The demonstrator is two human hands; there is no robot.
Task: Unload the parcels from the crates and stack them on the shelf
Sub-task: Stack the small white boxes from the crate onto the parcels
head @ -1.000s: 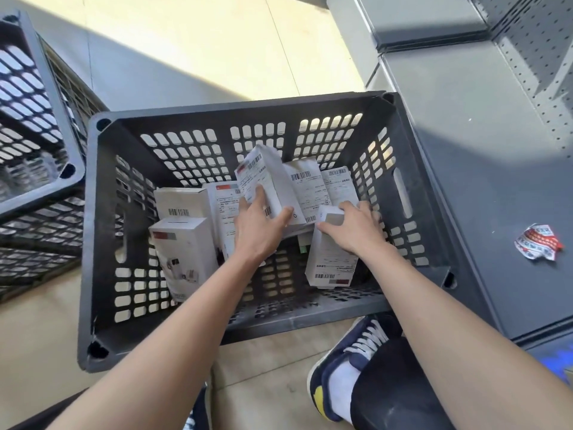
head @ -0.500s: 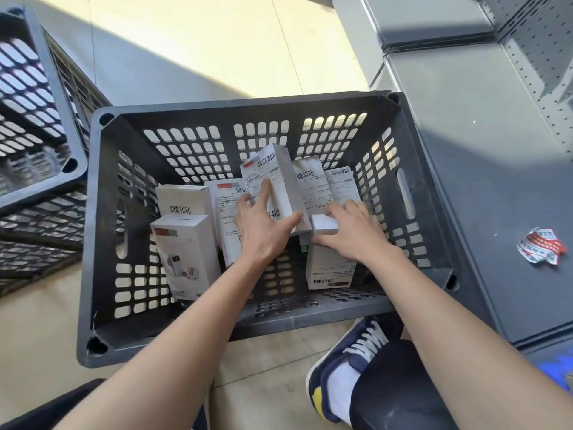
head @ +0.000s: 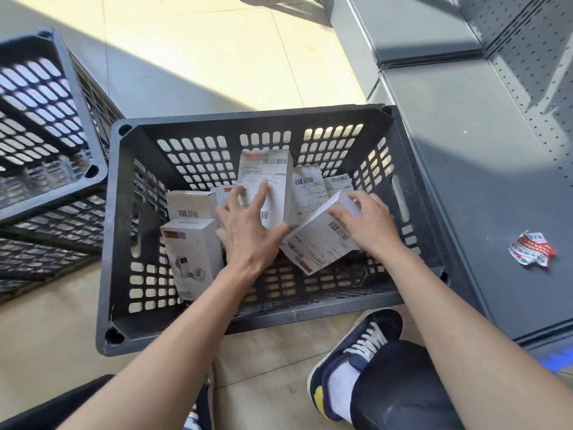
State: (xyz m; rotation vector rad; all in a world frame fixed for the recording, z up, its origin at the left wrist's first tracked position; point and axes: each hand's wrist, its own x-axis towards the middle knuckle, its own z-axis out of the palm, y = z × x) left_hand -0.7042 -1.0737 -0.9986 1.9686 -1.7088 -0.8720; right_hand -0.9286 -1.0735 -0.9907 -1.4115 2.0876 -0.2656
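Note:
A dark slotted crate (head: pixel 257 117) stands on the floor in front of me with several white parcels in it. My left hand (head: pixel 248 234) holds an upright labelled parcel (head: pixel 273 178), with the fingers spread on its face and the thumb under its lower edge. My right hand (head: pixel 370 223) grips the upper end of a second labelled parcel (head: pixel 319 242), which is tilted and raised off the crate floor. Two plain white boxes (head: pixel 189 249) stand at the crate's left side. More labelled parcels (head: pixel 310 190) lean against the far wall. The grey metal shelf (head: pixel 496 181) lies to the right.
Stacked empty slotted crates (head: pixel 46 119) stand to the left, close to the crate. A crumpled red-and-white sticker (head: pixel 531 248) lies on the shelf. My right shoe (head: pixel 356 346) and knee are next to the crate's near wall. Tiled floor (head: pixel 201 41) stretches beyond.
My right hand has lifted its parcel and tipped it slantwise. My left hand has turned the other parcel more upright, with the fingers now spread on its face.

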